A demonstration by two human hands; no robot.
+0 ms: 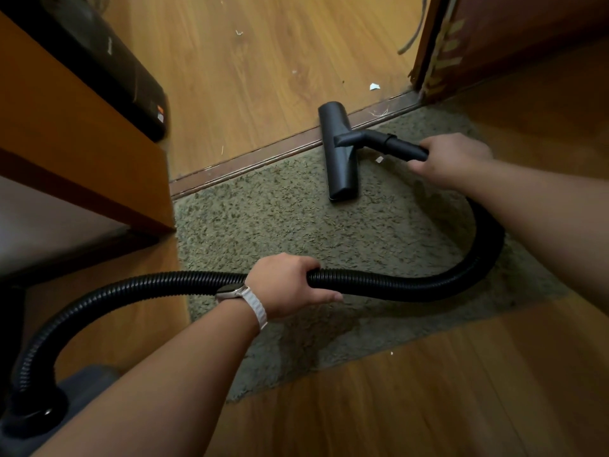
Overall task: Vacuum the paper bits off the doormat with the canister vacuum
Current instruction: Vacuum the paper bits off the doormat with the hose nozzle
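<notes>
Right now our L hand [290, 285] is wrapped round the ribbed black hose [428, 285] mid-span, fingers over the top, thumb along the near side, above the near part of the doormat [263, 225]. Our R hand [451, 159] grips the rigid tube [402, 146] just behind the floor nozzle [339, 153]. Nozzle lies flat on the mat's far edge, w/ its far end crossing the threshold strip [263, 153] onto the wood floor [263, 77]. One white paper bit [379, 159] sits on the mat just beside the tube, between nozzle & R hand. A bigger white scrap [374, 86] lies on the floor beyond the threshold, near the door frame [428, 44]; smaller specks [239, 32] lie farther out. Hose curves from under our R forearm, thru the L hand, to the canister [85, 380] at bottom left. White-strap watch [230, 291] on L wrist; orange cabinet [66, 143] stands left of the mat.
</notes>
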